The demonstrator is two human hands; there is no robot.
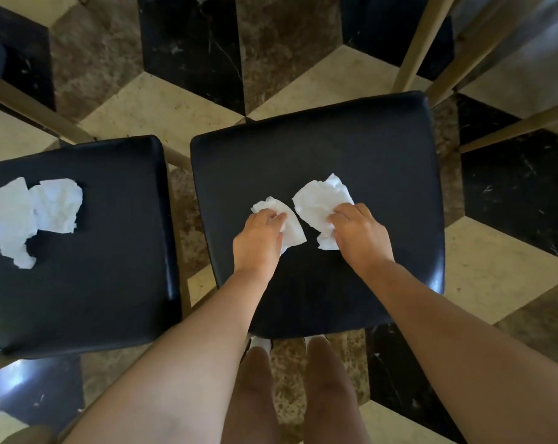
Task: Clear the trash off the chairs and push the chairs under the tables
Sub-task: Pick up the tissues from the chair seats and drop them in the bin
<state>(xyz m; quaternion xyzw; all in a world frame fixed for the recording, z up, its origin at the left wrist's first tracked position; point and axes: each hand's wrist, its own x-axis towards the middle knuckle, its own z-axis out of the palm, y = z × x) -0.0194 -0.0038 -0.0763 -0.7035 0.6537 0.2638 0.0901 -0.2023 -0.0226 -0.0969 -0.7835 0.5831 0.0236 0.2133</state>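
Reaching down over a black padded vinyl chair seat (351, 149), both hands work on white crumpled paper napkins lying near its middle. The left hand (258, 238) has its fingers curled over the smaller white crumpled napkin (292, 225), its grip closing on the paper. The right hand (361, 232) pinches the edge of the larger white crumpled napkin (319, 200), just beside the first; the two pieces lie close but apart, both on the seat.

To the left stands a second black padded vinyl chair seat (104, 251), separated from the first by a narrow gap. Two more white crumpled tissues (30, 216) lie on its far left part, touching each other.

The floor (162, 104) is polished stone laid in a cube pattern of black, cream and mottled brown tiles. Tan painted legs and rails (412, 56) of other furniture cross the upper corners. The person's bare legs (290, 395) stand just behind the right seat
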